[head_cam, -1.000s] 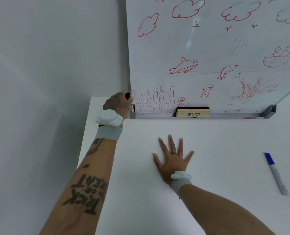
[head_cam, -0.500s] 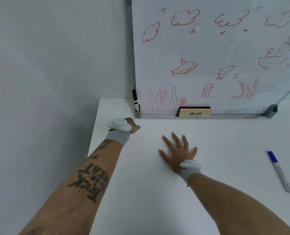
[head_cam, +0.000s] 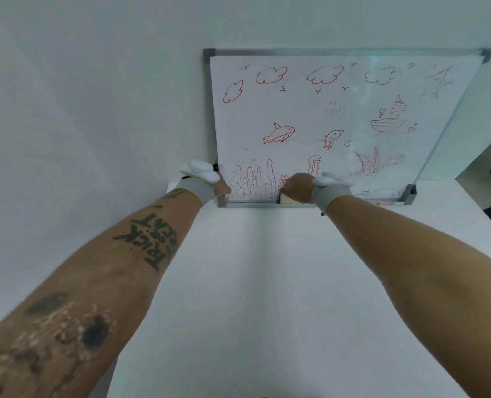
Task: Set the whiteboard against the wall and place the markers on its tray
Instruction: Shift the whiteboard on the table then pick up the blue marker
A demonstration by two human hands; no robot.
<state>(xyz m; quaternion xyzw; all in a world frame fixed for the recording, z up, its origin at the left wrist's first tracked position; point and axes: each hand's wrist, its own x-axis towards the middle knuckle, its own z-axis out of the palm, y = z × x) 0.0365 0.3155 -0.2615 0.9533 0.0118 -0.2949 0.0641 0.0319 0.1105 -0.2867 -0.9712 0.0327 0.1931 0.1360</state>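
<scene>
bright even light, soft shadows – wide-angle bending at edges, slight motion blur, faint whiteboard [head_cam: 339, 116] glare

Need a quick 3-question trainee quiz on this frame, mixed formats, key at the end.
1. True or false: the whiteboard lies flat on the table.
2. Multiple choice: where is the right hand? A) flat on the table, B) at the eraser on the tray, C) on the board's top edge.
3. Short answer: which end of the tray is the left hand at, and what colour are the drawings?

Key:
1. False: it stands upright at the wall.
2. B.
3. The left end; the drawings are red.
</scene>
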